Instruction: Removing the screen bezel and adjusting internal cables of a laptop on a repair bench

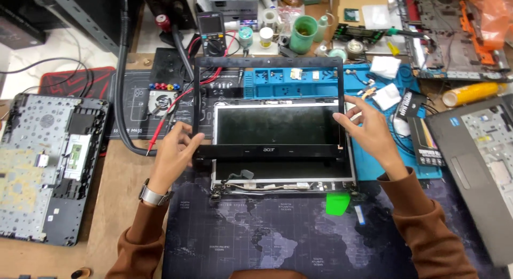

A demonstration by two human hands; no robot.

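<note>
One thin black plastic screen bezel [269, 150], a hollow rectangle, is lifted off one laptop display panel [275, 126] with a dark glossy face and silver metal rim. Your left hand [173, 150] pinches the bezel's lower left corner; your right hand [368, 130] clasps its right side, fingers closed on the frame. The panel lies at the far edge of the dark world-map desk mat [256, 241]. One green plastic pry pick [337, 202] rests just beside the panel's near right corner.
</note>
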